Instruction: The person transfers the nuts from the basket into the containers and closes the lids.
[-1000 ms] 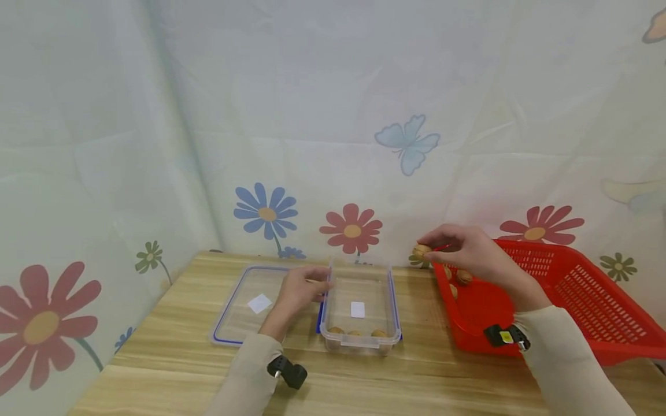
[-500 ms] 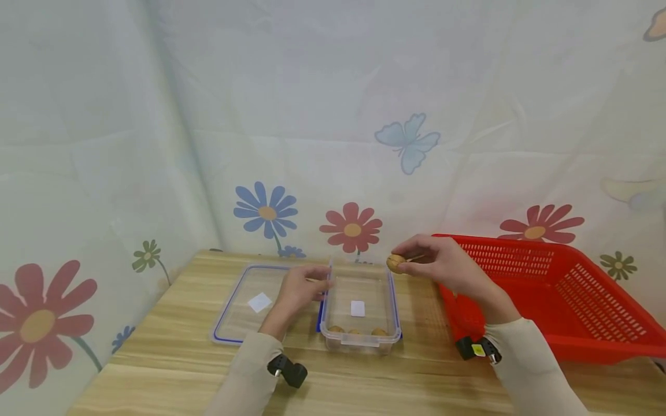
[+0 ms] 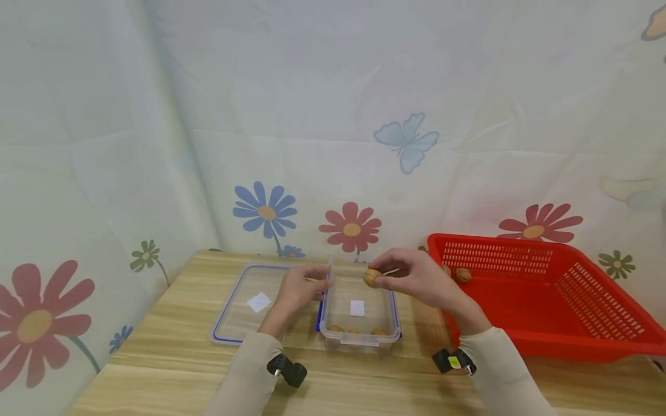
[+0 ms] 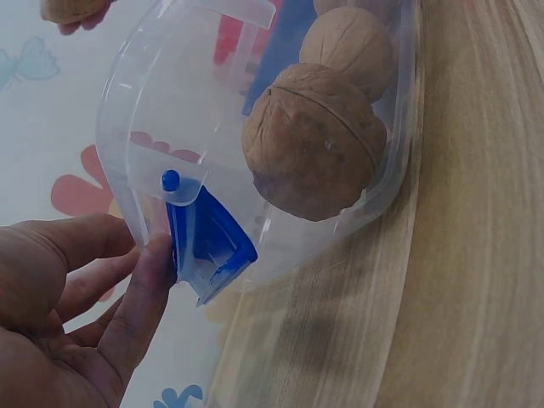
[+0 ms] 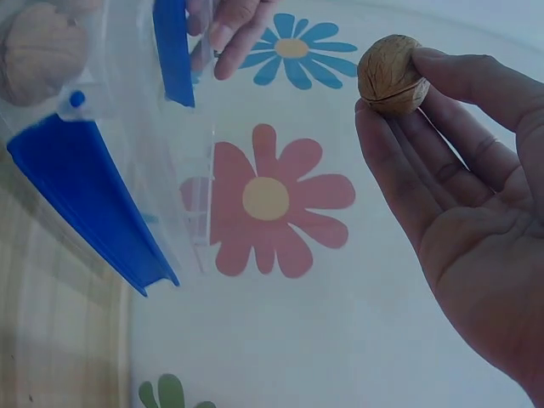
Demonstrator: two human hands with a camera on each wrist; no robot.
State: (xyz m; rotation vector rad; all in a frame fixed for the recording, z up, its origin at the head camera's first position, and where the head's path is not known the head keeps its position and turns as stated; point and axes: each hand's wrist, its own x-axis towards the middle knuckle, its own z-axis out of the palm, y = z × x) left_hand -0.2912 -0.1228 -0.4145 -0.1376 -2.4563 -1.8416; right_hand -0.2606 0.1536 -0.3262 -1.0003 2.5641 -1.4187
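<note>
My right hand point(image 3: 416, 277) pinches a walnut point(image 3: 372, 278) between thumb and fingertips, above the right side of a clear plastic food container point(image 3: 359, 341). The right wrist view shows the same walnut point(image 5: 392, 75) at the fingertips. My left hand point(image 3: 300, 290) holds the container's left rim; in the left wrist view its fingers point(image 4: 144, 280) lie against the wall by a blue latch point(image 4: 208, 242). Inside the container, walnuts point(image 4: 314, 140) lie along the near end, with a white label point(image 3: 356, 308) farther back.
A clear lid with a blue seal point(image 3: 234, 315) lies on the wooden table point(image 3: 171, 352), left of the container. To the right stands a red plastic basket point(image 3: 525, 344) with walnuts point(image 3: 462, 275) at its left side. A flowered curtain point(image 3: 312, 115) hangs behind the table.
My right hand has moved left and down with the walnut, from over the basket's left edge to above the container. The left hand has stayed at the rim.
</note>
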